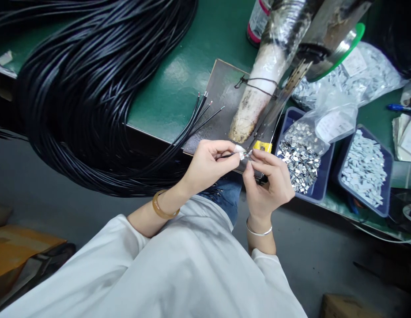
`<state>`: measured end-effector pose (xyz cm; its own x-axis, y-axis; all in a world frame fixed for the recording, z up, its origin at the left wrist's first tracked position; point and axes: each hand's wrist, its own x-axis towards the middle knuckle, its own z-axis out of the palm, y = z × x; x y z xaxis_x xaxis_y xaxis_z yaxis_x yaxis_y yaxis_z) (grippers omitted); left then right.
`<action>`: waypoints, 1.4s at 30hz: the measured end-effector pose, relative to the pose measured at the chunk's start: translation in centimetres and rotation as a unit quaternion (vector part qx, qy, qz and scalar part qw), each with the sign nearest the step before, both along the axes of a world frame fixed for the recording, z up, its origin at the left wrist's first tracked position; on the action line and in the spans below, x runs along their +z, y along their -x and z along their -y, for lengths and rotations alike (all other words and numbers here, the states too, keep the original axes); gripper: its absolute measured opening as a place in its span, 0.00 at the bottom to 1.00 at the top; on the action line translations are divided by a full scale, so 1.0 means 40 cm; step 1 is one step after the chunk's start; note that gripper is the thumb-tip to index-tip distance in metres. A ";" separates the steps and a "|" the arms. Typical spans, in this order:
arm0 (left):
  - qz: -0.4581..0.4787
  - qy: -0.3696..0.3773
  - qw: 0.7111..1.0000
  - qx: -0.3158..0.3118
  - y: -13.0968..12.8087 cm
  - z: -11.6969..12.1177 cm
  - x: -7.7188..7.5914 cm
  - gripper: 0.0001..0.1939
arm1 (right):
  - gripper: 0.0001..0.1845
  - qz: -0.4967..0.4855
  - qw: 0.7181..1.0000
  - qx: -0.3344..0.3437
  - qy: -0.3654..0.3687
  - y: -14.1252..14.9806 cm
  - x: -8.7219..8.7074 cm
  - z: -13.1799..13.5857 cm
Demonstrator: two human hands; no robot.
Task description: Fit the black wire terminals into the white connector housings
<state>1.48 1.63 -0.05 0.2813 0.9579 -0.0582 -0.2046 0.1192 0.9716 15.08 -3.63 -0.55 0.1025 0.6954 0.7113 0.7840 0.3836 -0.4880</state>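
My left hand [213, 161] pinches the end of a black cable [227, 155], with white wrapping on its thumb and finger tips. Fingertip to fingertip with it, my right hand [268, 181] is closed in a pinch at the cable's tip; the tiny thing between its fingers is too small to make out. Both hands are over the front edge of a grey board [221, 88], just below a plastic-wrapped tube [254, 97] and a yellow label [262, 146]. Left of them, several loose cable ends [205, 110] with bare tips lie across the board.
A thick bundle of black cables [92, 75] hangs over the left table edge. To the right stand a blue bin [324, 176] of small metal pieces and another bin [387, 190] of pale pieces. Plastic bags [367, 75], a spool [344, 48] and a bottle [256, 24] are behind.
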 end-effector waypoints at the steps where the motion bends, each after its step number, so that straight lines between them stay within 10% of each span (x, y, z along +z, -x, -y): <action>1: -0.001 0.004 1.000 0.004 -0.001 -0.001 0.000 0.05 | 0.10 -0.002 1.000 0.002 -0.002 0.001 0.000 0.000; 42: -0.016 0.026 0.999 -0.012 -0.004 0.002 0.004 0.04 | 0.11 0.004 1.000 0.026 0.012 -0.012 0.000 0.002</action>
<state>1.65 1.57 0.11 0.3018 0.9461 -0.1178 -0.1706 0.1752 0.9696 15.57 -3.72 -0.53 0.0607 0.7162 0.6953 0.7668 0.4125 -0.4918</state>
